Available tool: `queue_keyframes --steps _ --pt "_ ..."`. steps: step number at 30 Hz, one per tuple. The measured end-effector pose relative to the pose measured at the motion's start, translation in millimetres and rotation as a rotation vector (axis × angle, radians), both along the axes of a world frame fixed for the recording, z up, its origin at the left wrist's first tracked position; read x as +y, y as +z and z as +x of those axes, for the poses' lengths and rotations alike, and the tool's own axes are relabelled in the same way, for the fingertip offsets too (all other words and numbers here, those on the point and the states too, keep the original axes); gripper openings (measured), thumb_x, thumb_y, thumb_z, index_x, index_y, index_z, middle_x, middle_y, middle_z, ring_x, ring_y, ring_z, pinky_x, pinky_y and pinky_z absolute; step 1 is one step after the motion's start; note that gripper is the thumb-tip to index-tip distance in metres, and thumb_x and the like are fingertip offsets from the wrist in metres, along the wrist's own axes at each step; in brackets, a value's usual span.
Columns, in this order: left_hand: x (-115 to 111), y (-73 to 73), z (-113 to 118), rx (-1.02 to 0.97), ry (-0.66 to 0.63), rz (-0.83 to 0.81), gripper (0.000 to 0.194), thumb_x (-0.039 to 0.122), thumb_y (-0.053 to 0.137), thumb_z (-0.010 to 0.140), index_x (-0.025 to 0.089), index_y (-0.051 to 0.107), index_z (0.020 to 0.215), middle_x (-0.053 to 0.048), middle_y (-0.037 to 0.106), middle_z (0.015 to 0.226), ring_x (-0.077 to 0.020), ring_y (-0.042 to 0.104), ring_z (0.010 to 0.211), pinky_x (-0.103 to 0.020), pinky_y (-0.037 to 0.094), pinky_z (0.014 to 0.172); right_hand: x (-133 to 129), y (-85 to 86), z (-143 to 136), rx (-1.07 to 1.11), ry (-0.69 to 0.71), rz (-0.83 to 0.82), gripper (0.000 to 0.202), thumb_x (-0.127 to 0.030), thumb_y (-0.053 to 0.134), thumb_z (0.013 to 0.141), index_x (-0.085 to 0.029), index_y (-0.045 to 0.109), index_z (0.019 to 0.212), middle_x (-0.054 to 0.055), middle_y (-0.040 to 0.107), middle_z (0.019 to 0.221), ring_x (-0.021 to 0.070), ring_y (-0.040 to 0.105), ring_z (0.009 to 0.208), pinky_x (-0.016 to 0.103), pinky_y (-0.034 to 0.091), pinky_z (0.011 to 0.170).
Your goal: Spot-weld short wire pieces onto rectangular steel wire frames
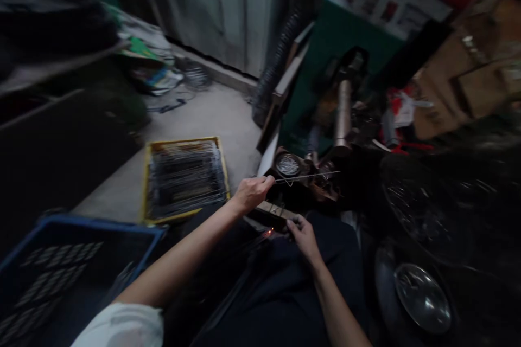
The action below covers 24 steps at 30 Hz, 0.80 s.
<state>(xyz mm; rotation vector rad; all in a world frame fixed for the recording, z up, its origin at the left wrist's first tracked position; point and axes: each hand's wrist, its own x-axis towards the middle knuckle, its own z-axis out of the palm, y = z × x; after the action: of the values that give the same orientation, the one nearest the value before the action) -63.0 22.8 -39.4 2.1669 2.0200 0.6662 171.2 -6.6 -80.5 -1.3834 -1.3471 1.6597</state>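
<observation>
My left hand (253,194) is closed around one end of a thin, bent metal wire (303,177). The wire points right, in front of the green machine's metal arm (343,114). Lower and to the right, my right hand (303,234) has its fingers curled in at the right end of a narrow bar (279,210) with small upright pins. Whatever those fingers grip is too dark to make out. Small orange sparks (269,232) glow just left of them. Beyond the wire sits a round dish (288,165) of small shiny pieces.
A yellow crate (145,184) holding many thin metal wires stands on the floor at left. Nearer is a blue crate (101,219). The green machine (325,38) with a red lamp rises ahead. Cardboard boxes (443,87) lie right; a shiny round metal object (423,298) is lower right.
</observation>
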Motion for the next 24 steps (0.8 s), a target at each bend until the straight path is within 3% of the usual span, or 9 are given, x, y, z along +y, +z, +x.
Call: queue_keyframes --steps 3,7,11,15,18,21,24 --pt "-48.1 -11.3 -68.3 -0.044 0.223 -0.024 0.022 0.014 0.048 0.088 0.023 0.067 0.094 -0.006 0.072 0.079 -0.0217 0.067 0.072 -0.028 0.040 0.058 -22.9 -17.7 7.1 -0.063 0.159 0.009 0.043 -0.059 0.071 0.075 -0.018 0.061 0.079 -0.001 0.061 0.067 0.0125 0.058 0.056 0.023 0.046 0.053" --pt "-109.4 -20.1 -158.6 -0.181 0.672 0.069 0.018 0.020 0.048 0.090 0.019 0.065 0.093 -0.008 0.068 0.076 -0.0251 0.067 0.076 -0.031 0.044 0.065 -36.3 -20.5 6.8 -0.145 0.270 0.041 0.040 -0.059 0.064 0.080 -0.019 0.061 0.079 0.001 0.061 0.069 0.0157 0.059 0.061 0.027 0.048 0.060" --pt "-137.9 -54.5 -214.9 -0.487 1.093 0.162 0.028 0.028 0.038 0.101 0.015 0.062 0.100 0.000 0.059 0.063 -0.0178 0.061 0.055 -0.029 0.046 0.056 -38.5 -17.5 0.1 -0.301 0.367 0.133 0.040 -0.061 0.057 0.082 -0.021 0.062 0.080 0.004 0.065 0.075 0.0208 0.063 0.070 0.029 0.049 0.065" --pt "-136.9 -108.7 -233.4 -0.809 1.365 0.197 0.032 0.040 0.043 0.103 0.013 0.058 0.112 0.001 0.061 0.072 -0.0106 0.055 0.049 -0.025 0.049 0.049 -44.2 -20.3 -6.4 -0.432 0.482 0.219 0.034 -0.053 0.053 0.086 -0.022 0.062 0.081 0.005 0.068 0.079 0.0230 0.064 0.079 0.030 0.049 0.072" --pt "-127.7 -141.2 -236.6 -0.963 1.463 0.194 0.031 0.040 0.051 0.099 0.013 0.058 0.114 -0.001 0.063 0.081 -0.0106 0.057 0.055 -0.025 0.052 0.051 -51.9 -21.1 -8.3 -0.512 0.569 0.244 0.026 -0.046 0.050 0.089 -0.023 0.063 0.086 0.005 0.070 0.084 0.0236 0.066 0.082 0.031 0.048 0.076" --pt "-119.2 -157.6 -237.2 -1.045 1.470 0.149 0.029 0.037 0.056 0.098 0.014 0.059 0.114 -0.003 0.064 0.088 -0.0118 0.060 0.062 -0.026 0.054 0.055 -57.2 -18.6 -9.3 -0.589 0.652 0.251 0.021 -0.038 0.048 0.091 -0.023 0.062 0.091 0.005 0.070 0.088 0.0234 0.067 0.084 0.031 0.047 0.077" --pt "-116.0 -158.1 -235.0 -1.048 1.391 0.090 0.026 0.034 0.058 0.097 0.013 0.060 0.112 -0.004 0.065 0.090 -0.0124 0.061 0.064 -0.027 0.055 0.056 -57.9 -15.6 -11.1 -0.651 0.709 0.265 0.018 -0.033 0.048 0.091 -0.022 0.063 0.093 0.006 0.071 0.091 0.0234 0.067 0.088 0.030 0.046 0.079"
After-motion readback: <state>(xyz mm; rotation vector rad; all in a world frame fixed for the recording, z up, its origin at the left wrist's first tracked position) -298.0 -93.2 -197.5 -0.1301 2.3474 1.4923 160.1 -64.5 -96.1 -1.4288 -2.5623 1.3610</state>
